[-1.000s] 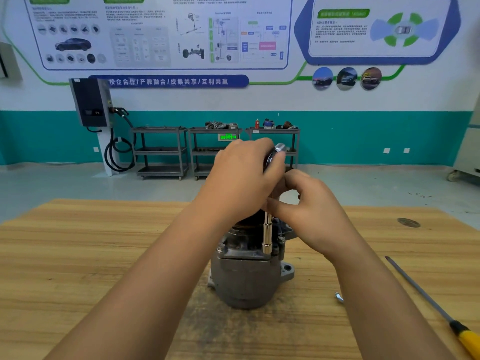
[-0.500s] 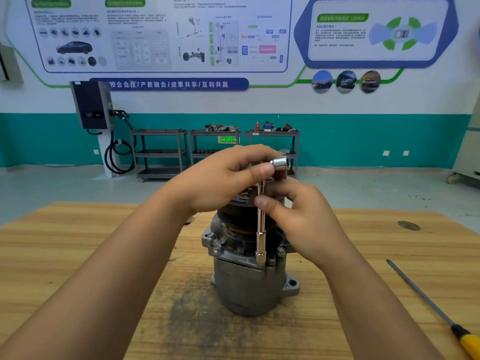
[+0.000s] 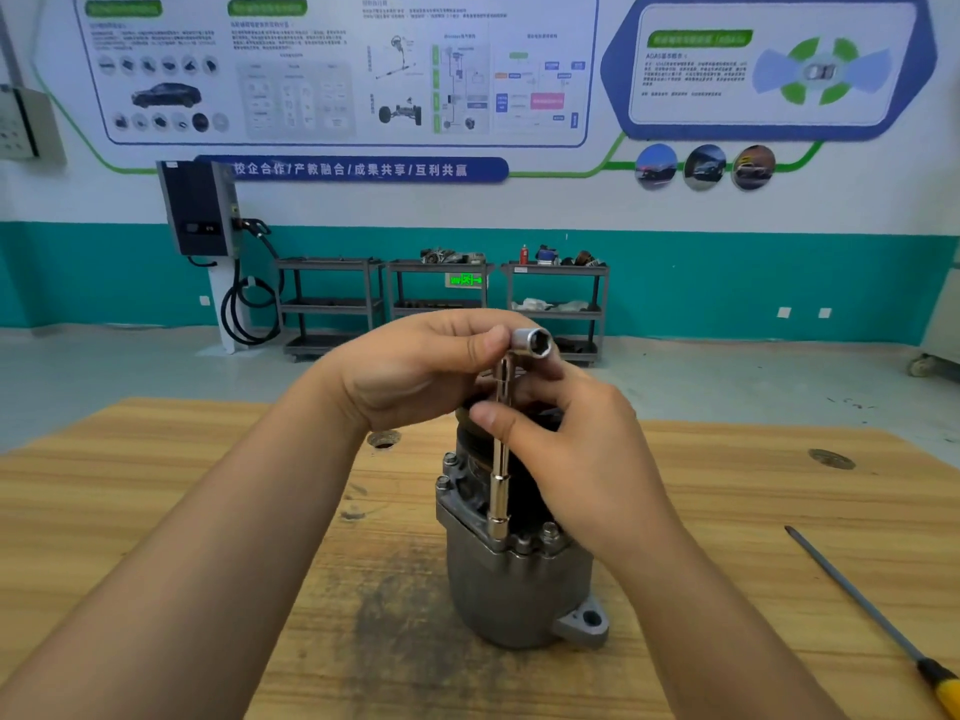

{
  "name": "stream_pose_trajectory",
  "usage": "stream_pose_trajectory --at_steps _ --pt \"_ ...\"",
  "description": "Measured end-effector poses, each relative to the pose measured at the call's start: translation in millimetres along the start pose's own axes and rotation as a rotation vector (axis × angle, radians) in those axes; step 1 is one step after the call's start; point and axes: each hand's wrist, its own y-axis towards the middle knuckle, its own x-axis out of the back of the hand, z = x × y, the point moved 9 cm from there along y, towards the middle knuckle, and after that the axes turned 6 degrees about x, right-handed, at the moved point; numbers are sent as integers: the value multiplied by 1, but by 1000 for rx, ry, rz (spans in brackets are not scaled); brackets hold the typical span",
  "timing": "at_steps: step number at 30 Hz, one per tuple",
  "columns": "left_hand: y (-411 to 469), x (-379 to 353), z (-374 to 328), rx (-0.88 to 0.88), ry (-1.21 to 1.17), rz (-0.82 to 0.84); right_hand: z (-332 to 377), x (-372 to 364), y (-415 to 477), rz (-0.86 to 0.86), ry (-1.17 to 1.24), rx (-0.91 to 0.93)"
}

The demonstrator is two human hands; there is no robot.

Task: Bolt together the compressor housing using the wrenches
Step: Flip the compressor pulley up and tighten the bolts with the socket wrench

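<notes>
Working a flange bolt on the housing [image 3: 514, 589], standing upright on the table [image 3: 156, 511]. Gripping the wrench [image 3: 500, 496] at its top bend with the left hand [image 3: 415, 371] and pinching the shaft with the right hand [image 3: 576, 454], seating the lower socket over the hidden bolt head. Probably doing best by holding the shaft plumb, pressing down lightly, turning from the top, steadying through the pinch, then tightening neighbouring bolts [image 3: 549, 532] evenly.

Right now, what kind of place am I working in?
Probably a car-repair training workshop: wall posters show car diagrams, a car charger with its cable stands by the wall, and a compressor sits on the wooden bench with a wrench set on it.
</notes>
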Motion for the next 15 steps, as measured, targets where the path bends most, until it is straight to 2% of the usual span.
stream_pose_trajectory --at_steps 7,15 --pt "4 -8 -18 -183 179 -331 -4 24 7 26 234 46" --pt "10 -15 -16 -140 356 -527 -17 33 8 70 208 19"
